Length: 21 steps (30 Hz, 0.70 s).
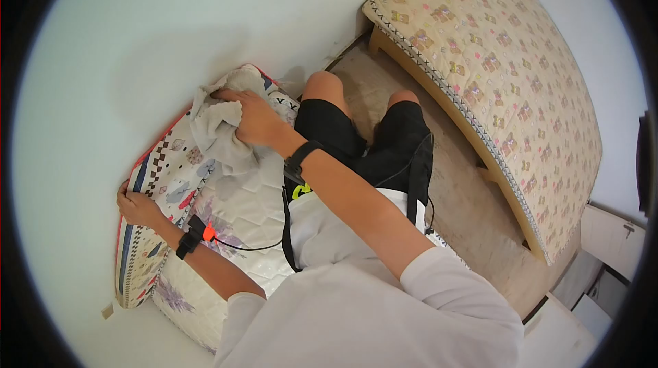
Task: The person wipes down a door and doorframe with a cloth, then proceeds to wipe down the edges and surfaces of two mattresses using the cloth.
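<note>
My left hand (142, 209) is closed over the outer edge of a patterned padded piece (179, 155), which has red edging and stands against the wall. Whether it is a thin mattress or a headboard pad, I cannot tell. My right hand (257, 118) grips a crumpled grey cloth (218, 129) near the top of that pad; the fingertips are partly hidden in its folds. Below the cloth lies a white quilted mattress (255, 193) with purple flowers, beside my seated body.
A bed frame bears a beige mattress (500, 73) with a bear print at the right. Between the beds is brown floor (449, 179). White wall (89, 93) runs along the left, with a small socket (107, 311) low down. White cabinets (612, 239) stand at the lower right. A cable (250, 248) hangs from my left wrist.
</note>
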Available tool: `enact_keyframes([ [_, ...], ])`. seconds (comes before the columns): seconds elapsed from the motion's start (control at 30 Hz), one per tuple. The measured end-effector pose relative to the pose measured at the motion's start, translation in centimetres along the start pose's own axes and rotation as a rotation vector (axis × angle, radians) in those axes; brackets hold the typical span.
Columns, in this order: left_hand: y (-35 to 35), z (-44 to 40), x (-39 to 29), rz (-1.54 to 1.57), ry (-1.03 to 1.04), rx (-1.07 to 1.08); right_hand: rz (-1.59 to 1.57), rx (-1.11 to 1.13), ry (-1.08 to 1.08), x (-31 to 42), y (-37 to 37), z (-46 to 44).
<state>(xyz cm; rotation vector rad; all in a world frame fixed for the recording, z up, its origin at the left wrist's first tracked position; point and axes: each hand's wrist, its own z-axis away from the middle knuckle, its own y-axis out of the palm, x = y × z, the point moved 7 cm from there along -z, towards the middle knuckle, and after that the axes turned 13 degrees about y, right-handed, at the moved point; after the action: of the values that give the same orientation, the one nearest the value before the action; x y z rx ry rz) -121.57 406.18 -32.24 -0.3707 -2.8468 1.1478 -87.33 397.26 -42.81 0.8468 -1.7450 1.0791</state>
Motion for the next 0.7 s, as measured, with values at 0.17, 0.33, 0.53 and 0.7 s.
enact_keyframes([
  [0.17, -0.4, -0.3, -0.4, -0.016, -0.001, 0.040, -0.021, -0.109, 0.033, -0.6, 0.2, -0.2],
  [0.33, 0.0, -0.1, 0.3, -0.053, 0.036, 0.036, 0.135, -0.133, -0.069, 1.0, -0.5, 0.7],
  [0.53, 0.5, 0.1, 1.0, -0.097, 0.042, 0.087, 0.347, -0.219, 0.032, -1.9, 0.6, -0.4],
  [0.7, 0.7, -0.4, 2.1, -0.049, -0.010, 0.209, 0.486, 0.005, 0.343, -2.7, 0.9, -2.8],
])
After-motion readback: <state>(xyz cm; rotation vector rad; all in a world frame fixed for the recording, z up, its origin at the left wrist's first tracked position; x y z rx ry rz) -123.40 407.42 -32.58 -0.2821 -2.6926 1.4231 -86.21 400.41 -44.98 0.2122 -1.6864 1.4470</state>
